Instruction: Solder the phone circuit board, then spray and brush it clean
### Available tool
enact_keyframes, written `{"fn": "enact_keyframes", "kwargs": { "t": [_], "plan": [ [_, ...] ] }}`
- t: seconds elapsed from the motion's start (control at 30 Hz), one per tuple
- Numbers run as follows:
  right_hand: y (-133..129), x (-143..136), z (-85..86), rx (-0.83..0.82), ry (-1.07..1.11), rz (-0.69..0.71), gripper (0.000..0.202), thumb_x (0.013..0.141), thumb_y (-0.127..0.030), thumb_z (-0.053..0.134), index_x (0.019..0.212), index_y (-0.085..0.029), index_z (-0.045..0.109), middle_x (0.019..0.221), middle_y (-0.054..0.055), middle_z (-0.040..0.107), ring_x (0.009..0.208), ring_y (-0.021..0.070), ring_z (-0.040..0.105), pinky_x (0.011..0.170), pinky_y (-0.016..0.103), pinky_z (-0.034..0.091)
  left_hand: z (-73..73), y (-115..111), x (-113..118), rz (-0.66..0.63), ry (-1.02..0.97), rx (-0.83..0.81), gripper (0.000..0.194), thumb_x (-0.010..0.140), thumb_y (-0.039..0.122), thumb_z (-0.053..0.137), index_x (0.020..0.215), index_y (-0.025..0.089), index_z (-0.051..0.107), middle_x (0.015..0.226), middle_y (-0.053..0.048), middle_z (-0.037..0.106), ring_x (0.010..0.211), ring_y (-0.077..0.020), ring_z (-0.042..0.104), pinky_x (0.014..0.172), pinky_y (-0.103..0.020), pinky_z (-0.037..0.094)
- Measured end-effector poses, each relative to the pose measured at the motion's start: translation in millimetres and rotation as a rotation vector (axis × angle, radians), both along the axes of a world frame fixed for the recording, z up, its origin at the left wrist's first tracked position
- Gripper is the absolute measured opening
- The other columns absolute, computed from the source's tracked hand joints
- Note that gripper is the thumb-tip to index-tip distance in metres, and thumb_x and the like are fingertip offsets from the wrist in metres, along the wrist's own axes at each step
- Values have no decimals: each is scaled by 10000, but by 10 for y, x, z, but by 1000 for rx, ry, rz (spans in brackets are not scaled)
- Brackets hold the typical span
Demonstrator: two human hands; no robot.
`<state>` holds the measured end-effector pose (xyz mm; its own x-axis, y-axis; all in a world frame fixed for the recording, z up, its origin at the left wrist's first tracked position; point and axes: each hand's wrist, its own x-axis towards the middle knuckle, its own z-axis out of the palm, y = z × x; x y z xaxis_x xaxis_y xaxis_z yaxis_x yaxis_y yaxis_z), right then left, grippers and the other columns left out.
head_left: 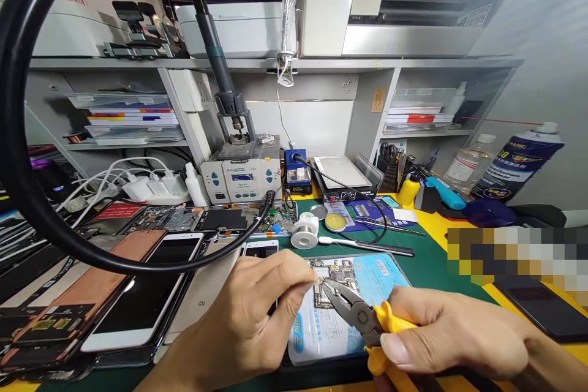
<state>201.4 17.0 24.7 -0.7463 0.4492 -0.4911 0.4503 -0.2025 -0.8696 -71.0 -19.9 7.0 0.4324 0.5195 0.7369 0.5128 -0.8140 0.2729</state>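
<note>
My right hand (452,331) is wrapped round the yellow handles of a pair of pliers (356,311), whose jaws point up and to the left. My left hand (257,312) is closed in a pinch by the plier tips; whatever lies between thumb and forefinger is too small to make out. Just behind the tips, a phone circuit board (337,272) rests on a blue and white printed packet (372,278) on the green mat. The jaws hide part of the board, and I cannot tell whether they touch it.
Several phones, including a white-framed one (147,288), lie at the left. A solder spool (304,236) and a white-and-black pen-like tool (367,245) are behind the packet. A hot-air station (243,174) stands at the back, its black hose (13,135) looping across the left. A spray can (517,162) stands right.
</note>
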Motion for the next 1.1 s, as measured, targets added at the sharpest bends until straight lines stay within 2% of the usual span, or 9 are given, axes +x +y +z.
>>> {"fn": "enact_keyframes", "kwargs": {
  "t": [0.2, 0.47, 0.67, 0.8, 0.9, 1.1],
  "plan": [
    [-2, 28, -30, -5, -26, 0, 768, 700, -863, 679, 805, -112, 799, 636, 55, 688, 484, 97, 565, 470, 188, 381, 0, -3, 1, -15, 6, -5, 251, 969, 16, 534, 1144, 186, 595, 967, 0, 728, 832, -90, 680, 738, -233, 434],
    [-11, 37, -51, -27, -44, -10, 750, 698, -847, 669, 678, -100, 738, 560, 57, 647, 448, 93, 560, 441, 171, 345, 5, 6, 5, -1, 11, 24, 228, 971, 24, 538, 1124, 182, 599, 956, -11, 737, 808, -98, 685, 719, -243, 439],
    [-12, 22, -57, -24, 18, -17, 721, 756, -812, 655, 742, -98, 756, 557, 23, 597, 421, 72, 469, 433, 185, 325, 27, 26, 0, -25, -4, 34, 247, 955, 10, 544, 1123, 178, 608, 943, -20, 741, 803, -108, 701, 706, -233, 466],
    [-59, -29, -38, -29, 73, -36, 692, 815, -784, 649, 737, -100, 719, 622, 16, 553, 479, 69, 429, 447, 181, 296, 49, 16, 23, 35, -11, 75, 241, 939, 14, 558, 1094, 188, 621, 934, -21, 760, 817, -120, 731, 736, -233, 500],
    [-120, -68, -10, 24, 136, -81, 704, 833, -805, 625, 759, -108, 687, 647, 10, 528, 532, 78, 399, 474, 191, 260, 50, -1, 91, 115, -55, 151, 216, 911, 17, 578, 1025, 190, 638, 864, 0, 761, 754, -106, 732, 722, -218, 517],
    [-173, -152, 76, 169, 22, -70, 762, 895, -853, 473, 838, -123, 682, 643, -33, 455, 583, 91, 355, 571, 218, 337, -39, -33, 215, 236, -102, 281, 234, 876, -13, 602, 1021, 162, 660, 837, -31, 774, 725, -140, 734, 710, -260, 526]
  ]
}}
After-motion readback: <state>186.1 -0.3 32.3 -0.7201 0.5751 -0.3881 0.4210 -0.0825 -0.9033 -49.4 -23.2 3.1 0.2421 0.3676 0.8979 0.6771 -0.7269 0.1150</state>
